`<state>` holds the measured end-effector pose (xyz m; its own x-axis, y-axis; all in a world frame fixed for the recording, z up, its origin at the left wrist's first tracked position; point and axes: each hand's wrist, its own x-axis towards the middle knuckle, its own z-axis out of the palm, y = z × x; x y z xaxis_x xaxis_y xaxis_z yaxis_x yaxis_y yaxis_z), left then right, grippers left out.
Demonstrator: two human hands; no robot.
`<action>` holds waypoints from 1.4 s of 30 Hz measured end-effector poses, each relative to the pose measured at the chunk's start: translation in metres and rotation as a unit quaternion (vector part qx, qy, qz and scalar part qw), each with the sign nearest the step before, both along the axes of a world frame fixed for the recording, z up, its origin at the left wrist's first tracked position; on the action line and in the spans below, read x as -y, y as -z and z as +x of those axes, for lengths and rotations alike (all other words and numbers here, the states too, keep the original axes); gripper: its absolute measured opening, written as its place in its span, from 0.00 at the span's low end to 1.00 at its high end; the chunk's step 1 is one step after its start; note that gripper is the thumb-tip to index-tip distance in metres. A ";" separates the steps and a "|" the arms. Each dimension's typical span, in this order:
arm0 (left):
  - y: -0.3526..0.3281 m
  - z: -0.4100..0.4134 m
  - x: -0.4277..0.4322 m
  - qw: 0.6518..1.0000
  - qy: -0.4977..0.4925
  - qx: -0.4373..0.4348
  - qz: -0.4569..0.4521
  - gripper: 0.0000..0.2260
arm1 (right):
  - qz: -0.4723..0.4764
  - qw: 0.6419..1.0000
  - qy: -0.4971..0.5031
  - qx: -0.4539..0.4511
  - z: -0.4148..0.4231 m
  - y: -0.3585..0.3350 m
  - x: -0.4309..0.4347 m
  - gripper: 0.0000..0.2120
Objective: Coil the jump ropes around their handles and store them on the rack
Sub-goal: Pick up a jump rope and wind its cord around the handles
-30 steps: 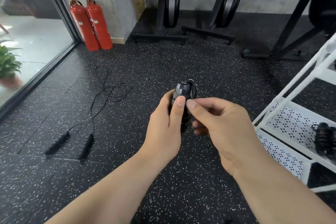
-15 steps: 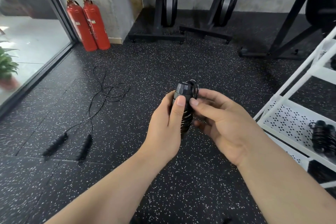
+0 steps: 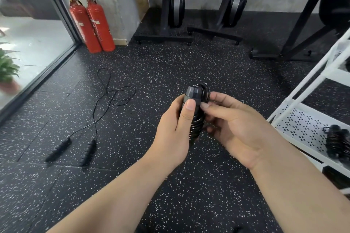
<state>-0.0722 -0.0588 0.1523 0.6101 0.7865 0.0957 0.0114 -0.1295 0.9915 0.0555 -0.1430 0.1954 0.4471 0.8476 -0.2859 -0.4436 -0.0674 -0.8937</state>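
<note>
Left hand: the left hand [image 3: 174, 128] is wrapped round the wrapped jump rope [image 3: 198, 122], thumb pressed flat on the front. I read that as a clamp, so the turns can't slip loose.
Right hand: the right hand [image 3: 236, 128] comes in from the other side, thumb and forefinger pinching the cord just below the last loop [image 3: 206, 91]. This looks like the tidying end of the coil: tucking or tightening that loop by the handle cap.
Where the rope is: up in the air at chest level between both hands, handles upright and side by side, cord spiralled round them. It's off the floor [image 3: 151, 62] and not yet on the rack [image 3: 303, 125].
Rack: white and perforated, off to the right within easy reach. One stored bundle [image 3: 337, 143] sits on the shelf, showing where this one is headed.
Left to do: a loose jump rope [image 3: 88, 151] lies on the floor to the left, both handles near each other, cord trailing away in tangled loops.
Watch for: if the pinch lets go before the loop is secured, the springy cord will likely unwind.
</note>
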 end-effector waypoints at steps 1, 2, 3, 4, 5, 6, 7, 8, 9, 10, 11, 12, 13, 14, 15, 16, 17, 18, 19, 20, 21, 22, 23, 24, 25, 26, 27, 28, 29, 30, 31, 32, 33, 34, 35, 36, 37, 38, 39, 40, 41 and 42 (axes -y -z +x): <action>-0.001 -0.001 0.001 1.000 0.000 0.001 0.003 0.23 | -0.001 1.000 0.003 0.004 -0.001 0.000 0.000 0.13; -0.001 -0.001 0.002 1.000 -0.002 0.002 0.005 0.24 | -0.002 1.000 0.010 0.014 -0.003 0.000 0.000 0.12; -0.001 -0.001 0.003 1.000 -0.001 0.004 0.004 0.24 | -0.005 0.999 0.023 0.030 -0.005 0.000 0.000 0.11; -0.001 -0.001 0.004 1.000 -0.001 0.008 0.002 0.24 | -0.008 0.998 0.038 0.053 -0.008 -0.001 0.000 0.10; -0.001 -0.001 0.004 1.000 -0.001 0.011 -0.001 0.24 | -0.012 0.995 0.053 0.084 -0.012 -0.001 -0.001 0.09; -0.001 0.000 0.005 1.000 -0.005 0.014 0.002 0.23 | -0.016 0.990 0.070 0.119 -0.015 0.000 -0.002 0.08; -0.002 0.000 0.006 1.000 -0.011 0.016 0.012 0.22 | -0.020 0.984 0.087 0.155 -0.019 0.000 -0.004 0.08; -0.003 0.000 0.007 0.999 -0.017 0.019 0.023 0.21 | -0.023 0.977 0.106 0.186 -0.022 0.001 -0.005 0.08; -0.004 0.000 0.009 0.999 -0.020 0.022 0.027 0.21 | -0.025 0.970 0.121 0.209 -0.024 0.002 -0.007 0.08; -0.005 0.001 0.010 0.999 -0.021 0.025 0.029 0.21 | -0.027 0.965 0.133 0.225 -0.026 0.003 -0.008 0.08; -0.005 0.001 0.012 0.999 -0.021 0.026 0.030 0.21 | -0.027 0.962 0.141 0.233 -0.028 0.003 -0.009 0.08; -0.004 0.001 0.012 0.999 -0.021 0.023 0.033 0.21 | -0.027 0.961 0.147 0.235 -0.028 0.003 -0.009 0.08; -0.004 0.001 0.013 0.999 -0.021 0.019 0.037 0.22 | -0.025 0.960 0.154 0.233 -0.028 0.004 -0.010 0.08; -0.003 0.001 0.013 0.999 -0.022 0.014 0.043 0.22 | -0.023 0.958 0.162 0.234 -0.029 0.005 -0.010 0.08; -0.002 0.001 0.014 0.998 -0.024 0.011 0.051 0.22 | -0.020 0.955 0.170 0.240 -0.029 0.006 -0.010 0.08; -0.001 0.001 0.015 0.998 -0.028 0.009 0.057 0.23 | -0.021 0.950 0.174 0.259 -0.029 0.007 -0.011 0.08; -0.002 0.001 0.016 0.998 -0.032 0.012 0.058 0.23 | -0.027 0.943 0.169 0.284 -0.028 0.007 -0.011 0.08; -0.002 0.001 0.016 0.998 -0.036 0.015 0.054 0.23 | -0.034 0.938 0.157 0.306 -0.026 0.006 -0.011 0.07; -0.003 0.001 0.016 0.998 -0.037 0.017 0.047 0.22 | -0.037 0.937 0.144 0.317 -0.024 0.004 -0.011 0.08; -0.004 0.001 0.014 0.998 -0.035 0.017 0.041 0.22 | -0.035 0.940 0.131 0.314 -0.021 0.003 -0.010 0.09; -0.005 0.000 0.013 0.999 -0.032 0.017 0.032 0.21 | -0.028 0.946 0.118 0.300 -0.019 0.001 -0.009 0.10; -0.006 0.000 0.011 0.999 -0.028 0.018 0.023 0.21 | -0.021 0.952 0.106 0.286 -0.017 0.000 -0.008 0.10; -0.007 0.000 0.009 0.999 -0.025 0.021 0.014 0.21 | -0.015 0.955 0.097 0.281 -0.016 0.000 -0.007 0.11; -0.007 0.000 0.007 0.999 -0.024 0.024 0.007 0.22 | -0.013 0.953 0.093 0.287 -0.015 0.001 -0.006 0.11; -0.009 -0.001 0.007 0.999 -0.023 0.027 -0.003 0.22 | -0.013 0.949 0.095 0.301 -0.015 0.002 -0.005 0.11; -0.010 0.000 0.007 0.999 -0.022 0.031 -0.017 0.21 | -0.017 0.942 0.099 0.321 -0.015 0.003 -0.005 0.11; -0.013 0.000 0.007 0.998 -0.020 0.036 -0.039 0.21 | -0.022 0.933 0.104 0.343 -0.014 0.004 -0.004 0.11; -0.015 0.001 0.008 0.997 -0.017 0.041 -0.065 0.20 | -0.024 0.927 0.109 0.359 -0.014 0.005 -0.004 0.11; -0.017 0.001 0.009 0.994 -0.014 0.046 -0.093 0.20 | -0.022 0.924 0.115 0.365 -0.014 0.005 -0.003 0.11; -0.017 0.002 0.008 0.992 -0.015 0.052 -0.118 0.21 | -0.014 0.927 0.122 0.355 -0.013 0.005 -0.003 0.10; -0.018 0.001 0.008 0.988 -0.015 0.058 -0.142 0.22 | -0.002 0.933 0.130 0.336 -0.013 0.004 -0.003 0.09; -0.018 0.001 0.007 0.984 -0.018 0.061 -0.165 0.23 | 0.010 0.940 0.136 0.314 -0.013 0.003 -0.003 0.08; -0.020 0.001 0.006 0.981 -0.020 0.062 -0.183 0.24 | 0.017 0.947 0.136 0.289 -0.013 0.002 -0.003 0.07; -0.020 0.001 0.006 0.980 -0.021 0.058 -0.190 0.25 | 0.028 0.958 0.134 0.253 -0.013 0.001 -0.003 0.07; -0.019 0.001 0.005 0.981 -0.019 0.049 -0.189 0.25 | 0.043 0.969 0.132 0.205 -0.013 -0.001 -0.003 0.08; -0.019 0.002 0.005 0.982 -0.015 0.040 -0.184 0.25 | 0.057 0.977 0.129 0.156 -0.012 -0.002 -0.003 0.09; -0.017 0.002 0.004 0.983 -0.017 0.033 -0.180 0.26 | 0.067 0.982 0.124 0.126 -0.013 -0.004 -0.002 0.09; -0.015 0.003 0.003 0.985 -0.025 0.022 -0.170 0.25 | 0.072 0.983 0.116 0.125 -0.015 -0.005 -0.001 0.09; -0.013 0.003 0.001 0.987 -0.038 0.012 -0.154 0.25 | 0.074 0.980 0.106 0.154 -0.019 -0.006 0.000 0.09; -0.011 0.004 -0.001 0.989 -0.050 0.006 -0.137 0.24 | 0.072 0.972 0.099 0.203 -0.024 -0.007 0.001 0.09; -0.011 0.005 -0.002 0.991 -0.059 0.003 -0.124 0.23 | 0.071 0.960 0.095 0.252 -0.027 -0.008 0.002 0.09; -0.011 0.005 -0.003 0.991 -0.064 0.000 -0.115 0.23 | 0.070 0.952 0.096 0.284 -0.030 -0.008 0.003 0.09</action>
